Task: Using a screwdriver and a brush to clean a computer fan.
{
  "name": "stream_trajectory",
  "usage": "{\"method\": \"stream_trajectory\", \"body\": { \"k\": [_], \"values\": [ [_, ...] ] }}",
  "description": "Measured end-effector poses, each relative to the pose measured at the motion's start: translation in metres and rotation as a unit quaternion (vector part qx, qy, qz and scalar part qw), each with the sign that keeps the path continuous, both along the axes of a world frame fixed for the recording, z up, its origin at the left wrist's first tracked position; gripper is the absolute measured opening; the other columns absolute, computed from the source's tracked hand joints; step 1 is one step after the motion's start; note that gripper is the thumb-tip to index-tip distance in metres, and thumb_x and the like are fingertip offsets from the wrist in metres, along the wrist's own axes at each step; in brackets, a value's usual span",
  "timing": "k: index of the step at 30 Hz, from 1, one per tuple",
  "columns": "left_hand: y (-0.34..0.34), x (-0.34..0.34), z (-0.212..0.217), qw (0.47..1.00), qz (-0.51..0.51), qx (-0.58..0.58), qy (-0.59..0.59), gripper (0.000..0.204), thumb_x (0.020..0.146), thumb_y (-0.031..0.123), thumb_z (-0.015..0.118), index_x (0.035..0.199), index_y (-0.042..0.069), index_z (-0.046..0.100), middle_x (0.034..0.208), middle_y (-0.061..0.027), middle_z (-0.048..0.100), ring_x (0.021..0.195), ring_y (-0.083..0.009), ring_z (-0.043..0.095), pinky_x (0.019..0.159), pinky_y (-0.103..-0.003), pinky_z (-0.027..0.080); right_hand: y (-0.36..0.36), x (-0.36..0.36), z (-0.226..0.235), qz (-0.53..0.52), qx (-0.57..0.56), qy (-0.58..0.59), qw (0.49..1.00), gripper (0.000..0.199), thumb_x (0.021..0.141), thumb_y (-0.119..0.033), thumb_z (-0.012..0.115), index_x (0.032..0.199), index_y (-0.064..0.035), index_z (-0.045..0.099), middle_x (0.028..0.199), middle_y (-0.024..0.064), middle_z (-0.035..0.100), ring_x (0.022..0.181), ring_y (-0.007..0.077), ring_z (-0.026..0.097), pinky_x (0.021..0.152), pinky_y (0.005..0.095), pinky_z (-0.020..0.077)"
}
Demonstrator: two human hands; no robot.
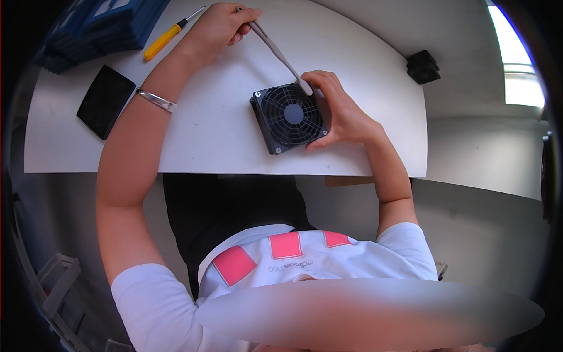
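Observation:
A black square cooling fan with a round wire-like guard and corner screws lies on the white table, guard side up. My right hand grips it from the right, fingers along the far edge and thumb by the near right corner. My left hand, at the far side of the table, is closed round the end of a long, slim grey tool with a rounded, paler head. That head rests on or just over the fan's far right corner. Its exact kind is not clear.
A yellow-handled screwdriver lies past my left forearm, near stacked blue bins. Left of that forearm is a black flat device. A small black block-like object sits beyond the table's right edge. The white table ends just before my body.

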State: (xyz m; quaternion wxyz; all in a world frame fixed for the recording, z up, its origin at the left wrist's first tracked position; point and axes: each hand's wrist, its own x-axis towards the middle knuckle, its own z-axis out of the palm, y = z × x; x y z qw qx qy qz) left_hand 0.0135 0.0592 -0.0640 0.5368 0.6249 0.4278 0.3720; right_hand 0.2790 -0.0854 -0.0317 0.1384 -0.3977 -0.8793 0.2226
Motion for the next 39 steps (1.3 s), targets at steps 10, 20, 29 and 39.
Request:
{"method": "stream_trajectory", "body": {
  "k": [10,20,29,39],
  "values": [
    [-0.006,-0.001,0.007,0.999,0.014,0.039,0.019,0.033,0.098,0.037,0.062,0.082,0.008,0.062,0.062,0.0052,0.049,0.052,-0.0023,0.043,0.048,-0.017,0.032,-0.001,0.001,-0.001,-0.01,0.01,-0.011,1.0,0.117,0.052,-0.053,0.094,0.14,-0.0044,0.036,0.135,0.0193,0.043,0.13,0.0387,0.039,0.111,0.047,0.0372],
    [0.018,-0.014,-0.008,1.0,-0.001,0.005,-0.027,0.032,0.098,0.035,0.063,0.079,0.009,0.06,0.063,0.0058,0.047,0.053,-0.0015,0.04,0.049,-0.018,0.031,-0.001,-0.001,0.001,-0.017,0.006,0.0,1.0,0.113,0.053,-0.049,0.095,0.14,-0.0046,0.037,0.135,0.0184,0.044,0.129,0.0382,0.039,0.11,0.0461,0.0374],
    [0.008,-0.011,-0.003,1.0,0.002,0.014,-0.004,0.03,0.097,0.034,0.063,0.083,0.008,0.061,0.064,0.0056,0.048,0.054,-0.0015,0.041,0.049,-0.017,0.03,-0.001,0.002,-0.001,-0.02,0.007,-0.007,1.0,0.114,0.053,-0.051,0.094,0.14,-0.0056,0.037,0.136,0.0179,0.043,0.13,0.0383,0.039,0.111,0.0463,0.0373],
    [0.008,-0.009,0.0,1.0,-0.003,0.001,-0.012,0.03,0.098,0.033,0.062,0.082,0.007,0.061,0.064,0.0057,0.047,0.053,-0.0021,0.04,0.048,-0.017,0.029,-0.001,0.004,-0.002,-0.023,0.002,-0.012,1.0,0.116,0.052,-0.051,0.094,0.141,-0.0052,0.036,0.137,0.0184,0.043,0.132,0.038,0.038,0.112,0.0462,0.0372]
  ]
}}
